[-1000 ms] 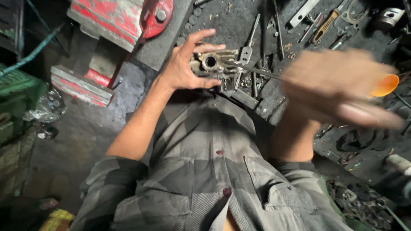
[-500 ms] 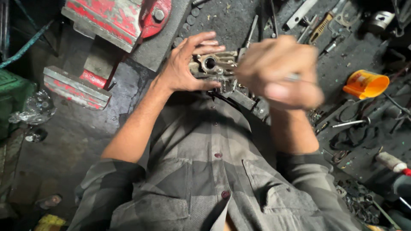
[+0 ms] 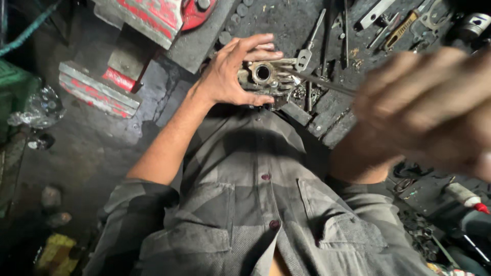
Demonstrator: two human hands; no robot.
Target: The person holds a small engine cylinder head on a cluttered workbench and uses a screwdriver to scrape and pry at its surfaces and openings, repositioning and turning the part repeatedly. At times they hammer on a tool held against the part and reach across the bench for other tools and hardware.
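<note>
The person's left hand [image 3: 230, 76] rests on a grimy metal engine part [image 3: 266, 79] that sits at the near edge of the dark workbench [image 3: 286, 20], just above the grey checked shirt [image 3: 255, 194]. Its thumb presses along the part's near side while the fingers [image 3: 255, 46] arch over the top, spread and only loosely curled, so the hand steadies the casting rather than clenching it; a round bore in the part shows between thumb and forefinger. The right hand [image 3: 429, 107] is raised close to the camera and heavily blurred; it appears closed around the handle end of a thin metal rod [image 3: 327, 84] (most likely a screwdriver shaft, though the blur hides the handle), whose tip reaches the right side of the engine part. How tightly those fingers are wrapped cannot be told. On the bench beyond lie a spanner [image 3: 309, 43], a yellow-handled tool [image 3: 401, 28] and several loose bits of metal. A red bench vise [image 3: 158, 18] stands at the bench's left end, and a small bottle with a red cap [image 3: 465, 197] lies low at the right.
</note>
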